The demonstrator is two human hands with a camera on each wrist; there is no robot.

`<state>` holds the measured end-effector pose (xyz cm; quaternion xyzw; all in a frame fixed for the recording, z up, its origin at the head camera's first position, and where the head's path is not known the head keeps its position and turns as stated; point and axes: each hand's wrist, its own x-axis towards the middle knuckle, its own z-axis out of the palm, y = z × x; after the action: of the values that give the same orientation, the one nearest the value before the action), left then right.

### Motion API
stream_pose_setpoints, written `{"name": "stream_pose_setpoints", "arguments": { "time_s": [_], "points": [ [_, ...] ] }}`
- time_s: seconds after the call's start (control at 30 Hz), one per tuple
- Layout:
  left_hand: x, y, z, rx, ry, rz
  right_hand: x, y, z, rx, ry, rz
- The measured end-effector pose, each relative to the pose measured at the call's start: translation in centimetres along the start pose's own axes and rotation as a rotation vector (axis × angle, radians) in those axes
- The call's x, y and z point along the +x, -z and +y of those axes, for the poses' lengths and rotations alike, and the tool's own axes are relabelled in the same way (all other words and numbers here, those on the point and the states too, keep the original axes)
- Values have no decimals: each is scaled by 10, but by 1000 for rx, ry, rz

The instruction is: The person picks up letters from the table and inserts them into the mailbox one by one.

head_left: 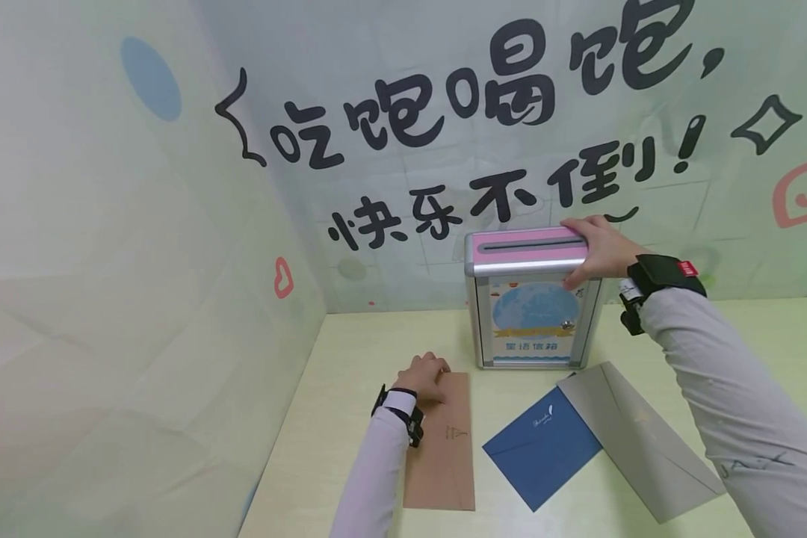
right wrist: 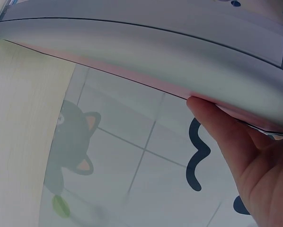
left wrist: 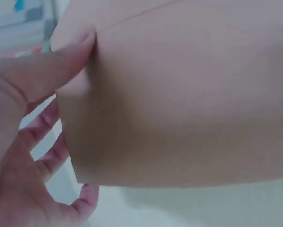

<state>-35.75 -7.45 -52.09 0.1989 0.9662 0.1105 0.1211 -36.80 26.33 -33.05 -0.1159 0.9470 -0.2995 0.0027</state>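
Pale printed wall (head_left: 390, 45) straight ahead, beyond left hand (head_left: 425, 377) and right hand (head_left: 608, 246) alike. Pinched by left hand near the far left corner: brown envelope (head_left: 444, 478), thumb across the face beside a flap seam, other fingers showing behind the edge. Long axis running straight from left hand back toward the body, one short end just past the fingers, the other near the left sleeve (head_left: 370, 478). Small dark print to the right of left hand, nearer the body. Cannot tell whether the gripped corner is raised.

Gripped by right hand at the upper right end: box (head_left: 527, 265), upright, thumb on the front rim, fingers over the top. Front turned toward the body, with a globe-printed sheet (head_left: 534, 317) in it; dark slot (head_left: 531, 244) along the pink top, running from right hand leftward.

Between the hands and closer to the body, blue envelope (head_left: 541, 448), set diagonally, just beside the brown one. Overlapping its right side, gray envelope (head_left: 635, 437), below right hand, long axis slanting from near the box's foot toward the right sleeve (head_left: 733, 388). Cannot tell how much of it lies under that sleeve.

Beneath everything, light wood-toned tabletop (head_left: 350, 388), reaching to the wall. On the wall, black lettering (head_left: 410, 112) above and beyond the hands, a blue oval (head_left: 151, 78) far to the left of left hand, a red heart (head_left: 803, 194) to the right of right hand.
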Motion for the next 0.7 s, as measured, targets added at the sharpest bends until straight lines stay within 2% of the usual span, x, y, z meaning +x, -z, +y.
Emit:
{"name": "stream_pose_setpoints", "arguments": {
  "time_s": [0.23, 0.43, 0.7],
  "points": [
    [-1, 27, -12, -186, -82, 1, 0, 0, 0, -3, 1, 4],
    [-5, 46, -19, -275, -42, -15, -1, 1, -2, -7, 2, 4],
    [-10, 62, -25, -302, -24, -26, 2, -1, 2, -5, 4, 2]
  ]
}}
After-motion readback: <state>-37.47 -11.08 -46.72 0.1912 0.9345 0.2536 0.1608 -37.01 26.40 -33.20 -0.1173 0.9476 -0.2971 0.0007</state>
